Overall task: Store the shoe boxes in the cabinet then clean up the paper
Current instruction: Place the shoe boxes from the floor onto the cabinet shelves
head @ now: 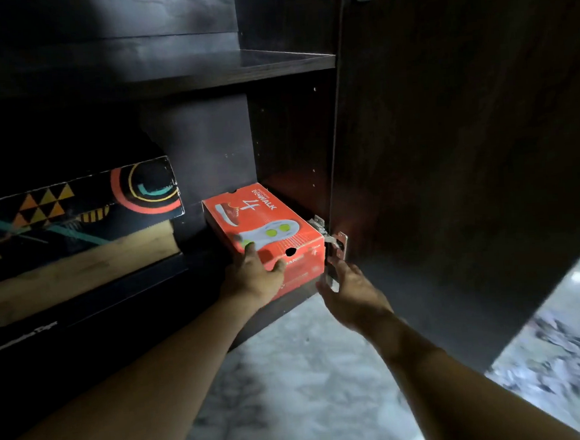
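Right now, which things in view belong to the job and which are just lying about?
Job: orange cardboard shoe box, left hand gripping it, right hand, black patterned shoe box, dark wooden cabinet.
Lying about: metal door hinge, grey speckled floor.

matt printed cardboard box point(265, 228), dark wood-grain cabinet point(447, 140), shiny metal hinge point(335, 244).

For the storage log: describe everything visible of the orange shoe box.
The orange shoe box, seemingly cardboard, lies closed at the right of the cabinet's bottom shelf, beside the door hinge. Its lid shows a red shoe, a pale sole with green dots, a white 4 and GOWALK; the near end has a round hole. The left hand grips its near left corner, fingers on lid, thumb on end. The right hand hovers open by the right corner, contact unclear.
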Demonstrator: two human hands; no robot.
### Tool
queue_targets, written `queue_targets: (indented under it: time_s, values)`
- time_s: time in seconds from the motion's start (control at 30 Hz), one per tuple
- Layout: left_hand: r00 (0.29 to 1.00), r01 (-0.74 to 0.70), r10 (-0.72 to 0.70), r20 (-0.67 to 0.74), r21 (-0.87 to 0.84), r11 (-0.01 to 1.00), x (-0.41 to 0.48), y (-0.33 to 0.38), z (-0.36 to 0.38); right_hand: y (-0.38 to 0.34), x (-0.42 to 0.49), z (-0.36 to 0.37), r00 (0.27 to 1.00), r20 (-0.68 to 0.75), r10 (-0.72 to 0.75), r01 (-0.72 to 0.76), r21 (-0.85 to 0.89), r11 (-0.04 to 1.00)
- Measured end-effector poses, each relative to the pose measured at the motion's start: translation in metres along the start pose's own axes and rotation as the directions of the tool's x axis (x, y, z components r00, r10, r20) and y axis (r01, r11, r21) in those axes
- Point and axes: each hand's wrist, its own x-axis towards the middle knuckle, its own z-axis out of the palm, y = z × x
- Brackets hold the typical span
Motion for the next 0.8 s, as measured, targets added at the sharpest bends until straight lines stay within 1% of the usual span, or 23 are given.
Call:
queue_targets:
  time_s: [0.07, 0.13, 0.17, 0.27, 0.37, 0.43, 0.5, 0.6, 0.73, 0.8]
  values:
    - [0.993, -0.115, 0.113, 0.021, 0.126, 0.985, -0.021, 0.017, -0.011, 0.005, -0.025, -0.021, 1.000, -0.004, 0.030, -0.030, -0.122, 0.992]
    - [0.963, -0.261, 0.241, 0.118, 0.208, 0.943, -0.042, 0.035, -0.017, 0.014, -0.053, -0.039, 0.997, -0.011, 0.072, -0.073, -0.174, 0.982]
    - [0.940, -0.327, 0.294, 0.173, 0.211, 0.921, -0.053, 0.043, -0.019, 0.019, -0.068, -0.048, 0.994, -0.012, 0.106, -0.106, -0.178, 0.978]
    - [0.867, -0.444, 0.392, 0.308, 0.120, 0.888, -0.096, 0.068, -0.019, 0.030, -0.121, -0.066, 0.982, -0.059, 0.178, -0.186, -0.179, 0.966]
    - [0.801, -0.491, 0.460, 0.384, -0.020, 0.871, -0.145, 0.093, -0.013, 0.041, -0.184, -0.078, 0.959, -0.130, 0.254, -0.275, -0.186, 0.943]
    - [0.741, -0.540, 0.513, 0.434, -0.071, 0.839, -0.180, 0.107, -0.006, 0.051, -0.228, -0.086, 0.931, -0.172, 0.322, -0.351, -0.182, 0.918]
    - [0.690, -0.583, 0.537, 0.486, -0.067, 0.810, -0.215, 0.119, 0.001, 0.062, -0.273, -0.096, 0.890, -0.207, 0.407, -0.439, -0.147, 0.886]
    - [0.566, -0.653, 0.580, 0.585, -0.111, 0.749, -0.266, 0.135, 0.016, 0.079, -0.340, -0.112, 0.804, -0.293, 0.518, -0.556, -0.057, 0.829]
    - [0.387, -0.704, 0.598, 0.703, -0.194, 0.684, -0.330, 0.167, 0.041, 0.099, -0.429, -0.119, 0.664, -0.426, 0.614, -0.670, 0.026, 0.742]
    - [0.300, -0.740, 0.606, 0.736, -0.221, 0.635, -0.366, 0.185, 0.053, 0.107, -0.468, -0.118, 0.574, -0.478, 0.665, -0.727, 0.078, 0.683]
